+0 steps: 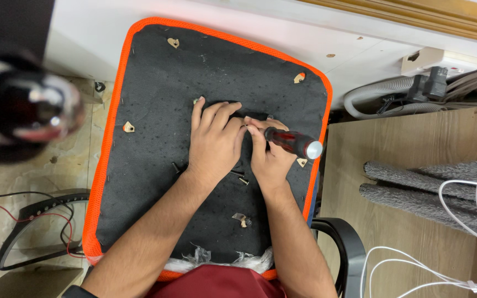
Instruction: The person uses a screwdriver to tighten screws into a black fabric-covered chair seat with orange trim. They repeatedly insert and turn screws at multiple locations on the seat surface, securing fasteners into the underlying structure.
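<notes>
While the right hand grips a screwdriver with a dark red and black handle, the left hand lies flat, fingers spread, on the black underside of a chair seat with an orange rim. The seat rests upside down across the person's lap, and the screwdriver sits near its middle, just right of the left hand.

To do this well, I think the screwdriver should stand straight up over the screw. The left hand should press the seat down so it cannot wobble. Turns should be slow and firm so the tip does not slip.

The tip and the screw are hidden behind the fingers, so I cannot tell if they touch. Some loose screws lie just below the hands. A shiny blurry thing on the left is too fuzzy to name. A black armrest is partly cut off.
</notes>
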